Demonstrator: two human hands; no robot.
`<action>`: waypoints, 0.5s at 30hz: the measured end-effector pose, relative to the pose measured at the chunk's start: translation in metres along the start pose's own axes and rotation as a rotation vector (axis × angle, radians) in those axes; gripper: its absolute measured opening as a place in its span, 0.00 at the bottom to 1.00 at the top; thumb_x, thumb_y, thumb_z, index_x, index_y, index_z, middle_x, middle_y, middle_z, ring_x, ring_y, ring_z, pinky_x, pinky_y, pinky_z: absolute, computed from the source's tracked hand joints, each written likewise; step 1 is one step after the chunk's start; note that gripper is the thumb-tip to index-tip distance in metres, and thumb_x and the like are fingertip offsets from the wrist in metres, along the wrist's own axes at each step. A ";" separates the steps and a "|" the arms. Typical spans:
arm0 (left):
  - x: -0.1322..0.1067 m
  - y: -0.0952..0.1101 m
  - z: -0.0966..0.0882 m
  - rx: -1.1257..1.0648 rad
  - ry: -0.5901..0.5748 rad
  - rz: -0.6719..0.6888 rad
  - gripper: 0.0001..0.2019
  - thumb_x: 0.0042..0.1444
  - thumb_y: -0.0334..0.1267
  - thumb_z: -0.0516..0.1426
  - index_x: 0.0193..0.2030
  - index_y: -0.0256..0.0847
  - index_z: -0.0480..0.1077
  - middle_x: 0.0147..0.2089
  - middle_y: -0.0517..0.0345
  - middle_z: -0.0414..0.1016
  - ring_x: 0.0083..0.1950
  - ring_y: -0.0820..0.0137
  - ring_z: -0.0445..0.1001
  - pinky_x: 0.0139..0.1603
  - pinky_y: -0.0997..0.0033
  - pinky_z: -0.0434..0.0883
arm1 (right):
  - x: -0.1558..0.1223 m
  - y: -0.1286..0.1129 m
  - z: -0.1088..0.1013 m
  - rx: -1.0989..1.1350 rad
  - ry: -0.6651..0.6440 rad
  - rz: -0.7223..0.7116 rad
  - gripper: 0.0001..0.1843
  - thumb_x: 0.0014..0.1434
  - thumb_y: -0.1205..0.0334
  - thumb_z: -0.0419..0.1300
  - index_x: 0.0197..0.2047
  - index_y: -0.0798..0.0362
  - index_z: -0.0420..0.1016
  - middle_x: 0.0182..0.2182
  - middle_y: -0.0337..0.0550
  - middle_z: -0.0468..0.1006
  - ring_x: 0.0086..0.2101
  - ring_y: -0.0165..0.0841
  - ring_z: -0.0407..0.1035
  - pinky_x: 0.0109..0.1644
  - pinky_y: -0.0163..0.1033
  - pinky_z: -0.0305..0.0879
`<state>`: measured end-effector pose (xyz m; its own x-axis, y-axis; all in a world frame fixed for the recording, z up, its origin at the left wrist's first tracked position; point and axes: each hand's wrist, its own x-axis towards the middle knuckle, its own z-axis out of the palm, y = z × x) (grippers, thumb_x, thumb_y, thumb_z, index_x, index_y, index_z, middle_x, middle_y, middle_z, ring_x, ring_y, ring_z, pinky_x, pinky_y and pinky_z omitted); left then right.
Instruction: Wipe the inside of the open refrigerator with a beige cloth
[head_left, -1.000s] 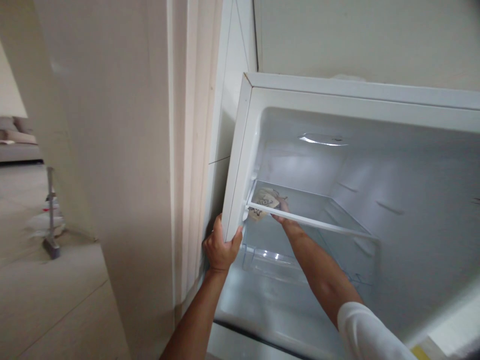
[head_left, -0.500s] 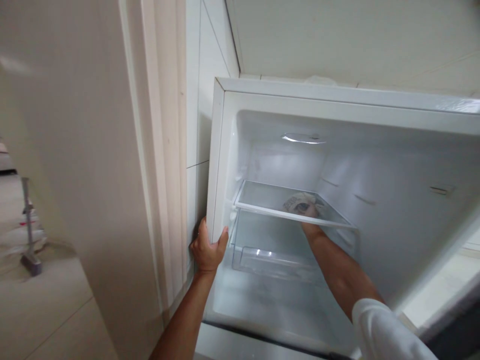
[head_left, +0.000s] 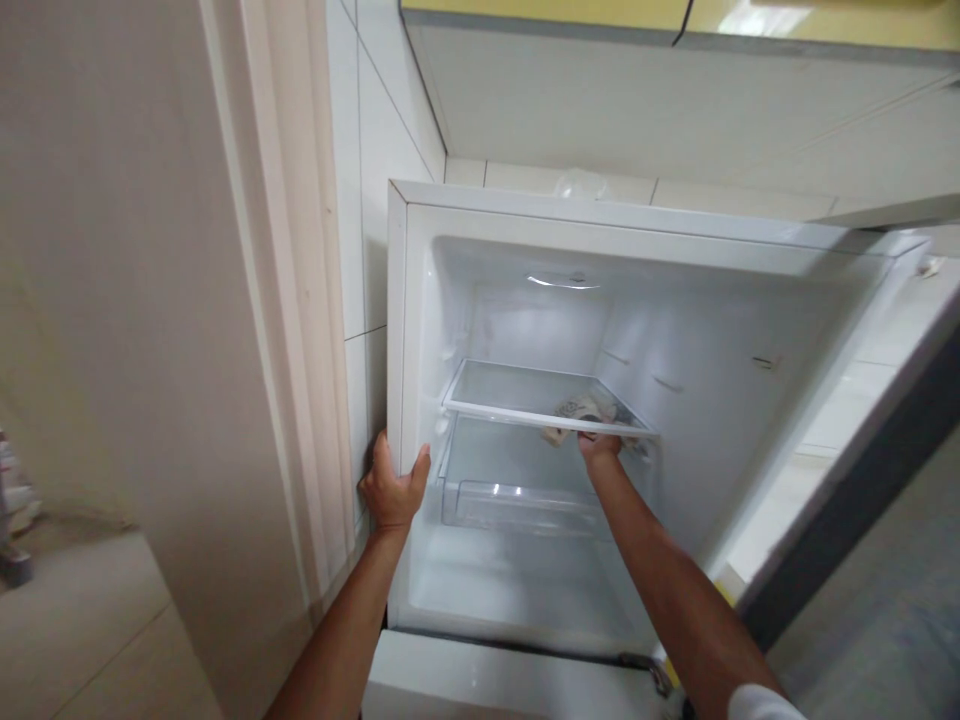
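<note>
An open white fridge compartment [head_left: 420, 215] fills the middle of the view, with a glass shelf [head_left: 499, 395] across it. My left hand [head_left: 391, 487] grips the fridge's left front edge, fingers wrapped round it. My right hand [head_left: 600, 445] reaches under the shelf near its right front corner and presses a patterned cloth [head_left: 581, 410] against the glass. The fingers are mostly hidden behind the shelf rim.
A clear plastic drawer [head_left: 517, 500] sits below the shelf. The fridge door [head_left: 847, 470] stands open at the right. A tiled wall [head_left: 360, 180] and a pale door frame [head_left: 277, 300] are at the left, and a cabinet [head_left: 675, 90] hangs above.
My right hand has slid the cloth along the underside of the shelf from the left end to the right end. The camera has swung right; my left hand keeps its grip.
</note>
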<state>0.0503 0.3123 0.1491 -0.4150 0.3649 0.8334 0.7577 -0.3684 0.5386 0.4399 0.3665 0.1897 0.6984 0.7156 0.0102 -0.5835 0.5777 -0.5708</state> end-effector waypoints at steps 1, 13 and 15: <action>0.000 0.001 0.000 0.003 -0.007 -0.011 0.34 0.58 0.60 0.58 0.58 0.31 0.70 0.44 0.37 0.82 0.39 0.50 0.83 0.37 0.59 0.73 | -0.006 -0.002 -0.005 0.017 0.045 -0.019 0.06 0.53 0.64 0.56 0.35 0.45 0.71 0.28 0.32 0.81 0.27 0.32 0.77 0.32 0.40 0.79; 0.003 0.003 -0.002 -0.019 -0.059 -0.058 0.35 0.56 0.60 0.59 0.59 0.32 0.69 0.45 0.37 0.82 0.41 0.50 0.82 0.38 0.60 0.72 | -0.060 0.019 -0.008 0.125 0.115 0.029 0.07 0.60 0.68 0.57 0.40 0.49 0.74 0.28 0.33 0.81 0.26 0.28 0.76 0.32 0.34 0.78; 0.002 0.003 -0.001 -0.023 -0.056 -0.057 0.34 0.56 0.60 0.59 0.59 0.32 0.69 0.45 0.38 0.82 0.41 0.51 0.82 0.38 0.61 0.72 | -0.066 0.033 0.004 0.122 0.077 0.065 0.06 0.60 0.66 0.58 0.41 0.50 0.75 0.29 0.34 0.82 0.27 0.28 0.76 0.33 0.35 0.79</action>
<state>0.0513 0.3108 0.1530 -0.4274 0.4330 0.7936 0.7218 -0.3652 0.5880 0.3732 0.3402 0.1734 0.6844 0.7237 -0.0891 -0.6714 0.5778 -0.4642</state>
